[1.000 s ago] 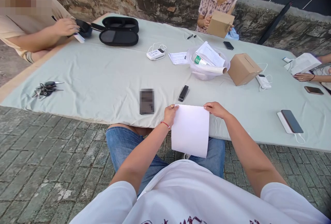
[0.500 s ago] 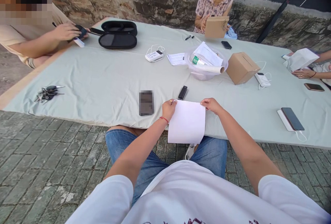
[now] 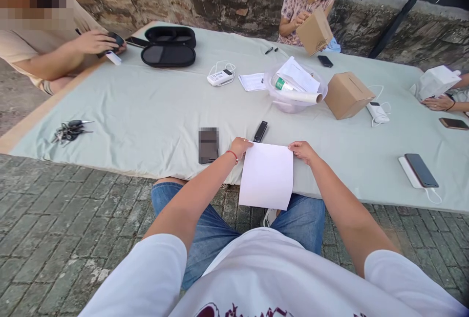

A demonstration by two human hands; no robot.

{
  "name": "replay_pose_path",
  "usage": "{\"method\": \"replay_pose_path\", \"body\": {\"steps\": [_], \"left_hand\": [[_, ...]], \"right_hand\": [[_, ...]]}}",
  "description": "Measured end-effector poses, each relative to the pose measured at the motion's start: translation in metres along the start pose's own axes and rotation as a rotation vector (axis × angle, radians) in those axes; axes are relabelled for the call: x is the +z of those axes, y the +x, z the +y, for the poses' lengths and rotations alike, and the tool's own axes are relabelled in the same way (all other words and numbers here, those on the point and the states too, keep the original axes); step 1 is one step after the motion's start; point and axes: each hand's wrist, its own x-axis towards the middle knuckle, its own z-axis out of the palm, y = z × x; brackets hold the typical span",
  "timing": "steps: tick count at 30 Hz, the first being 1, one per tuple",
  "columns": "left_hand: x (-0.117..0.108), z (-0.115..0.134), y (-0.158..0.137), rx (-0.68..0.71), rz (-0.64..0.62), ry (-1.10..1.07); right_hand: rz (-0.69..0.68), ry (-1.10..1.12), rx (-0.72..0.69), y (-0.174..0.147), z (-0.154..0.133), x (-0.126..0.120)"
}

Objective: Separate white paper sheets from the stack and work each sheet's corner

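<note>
**White sheet [image 3: 266,175] pinched at both far corners**

The sheet spans the near edge of the table [image 3: 154,107], its near end sticking out above the gap between the person's knees [image 3: 309,214]. The left hand [image 3: 242,146] grips one far corner, the right hand [image 3: 301,152] the other; the hands are apart. A light, even pull should keep the far edge straight, while a harder pinch could crease it. The black stapler-like object [image 3: 261,131] lies just beyond, best left clear of the paper.
</note>
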Motion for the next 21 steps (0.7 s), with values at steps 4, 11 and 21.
{"method": "replay_pose_path", "body": {"steps": [4,11,21], "left_hand": [[-0.001,0.013,0.003,-0.079,-0.062,-0.016],[-0.002,0.026,-0.002,-0.141,-0.092,0.015],[0.011,0.032,0.011,-0.085,0.000,0.214]], "right_hand": [[0.024,0.010,0.017,0.001,0.000,-0.001],[0.063,0.007,0.051,0.004,0.002,-0.007],[0.096,0.009,0.091,0.014,0.003,-0.010]]}}
